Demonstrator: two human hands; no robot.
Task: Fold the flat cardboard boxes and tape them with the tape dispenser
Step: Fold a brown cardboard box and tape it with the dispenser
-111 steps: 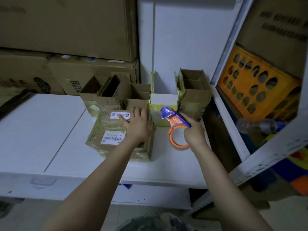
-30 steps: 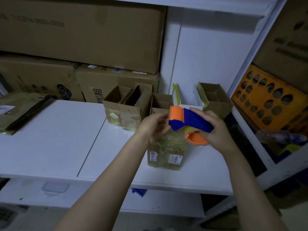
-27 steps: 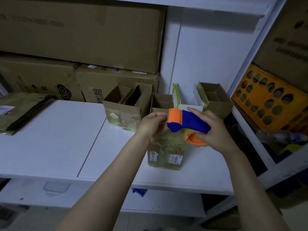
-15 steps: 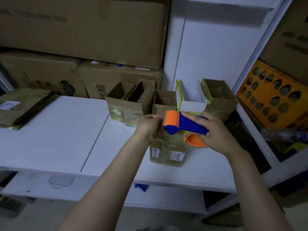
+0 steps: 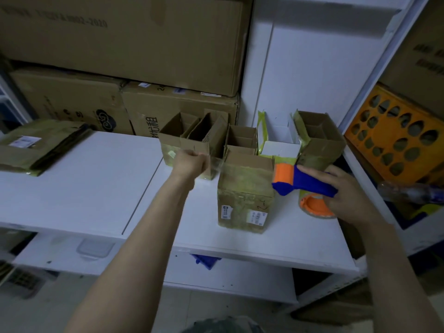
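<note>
A small folded cardboard box (image 5: 245, 193), wrapped in old tape and bearing white labels, stands upright on the white shelf (image 5: 96, 188). My right hand (image 5: 346, 195) grips the blue and orange tape dispenser (image 5: 300, 183) just right of the box, its orange tape roll hanging below. My left hand (image 5: 189, 162) is closed on the free end of a clear tape strip (image 5: 235, 168). The strip stretches across above the box top to the dispenser.
Several open small boxes (image 5: 206, 140) stand in a row behind, with a white one (image 5: 278, 145) among them. Flat cardboard boxes (image 5: 36, 143) lie at the left. Big cartons (image 5: 144, 44) fill the back. An orange crate (image 5: 398, 140) sits at the right.
My left hand has pulled the tape end away to the left, drawing a strip out of the dispenser over the box. The dispenser has shifted right of the box.
</note>
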